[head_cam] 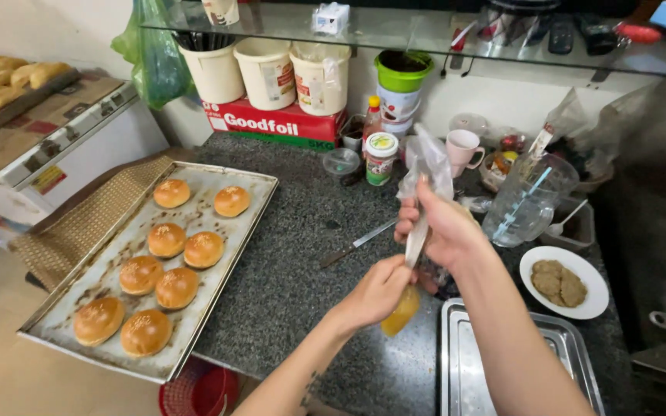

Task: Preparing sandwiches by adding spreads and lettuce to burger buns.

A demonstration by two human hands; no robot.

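Observation:
My left hand (377, 293) grips the lower part of a clear plastic bag (425, 166), just above a golden bun (401, 311) that sits in the bag's bottom. My right hand (445, 227) pinches the bag higher up, where it is twisted into a thin neck; the loose top of the bag stands up above my fingers. Both hands are over the dark speckled counter (302, 254), near the corner of an empty steel tray (502, 362).
A baking tray (256, 192) with several browned buns lies at the left. A knife (360, 243) rests on the counter. A white plate (591, 304) with patties, a clear jug (529, 204), a pink mug (464, 150), jars and tubs stand behind.

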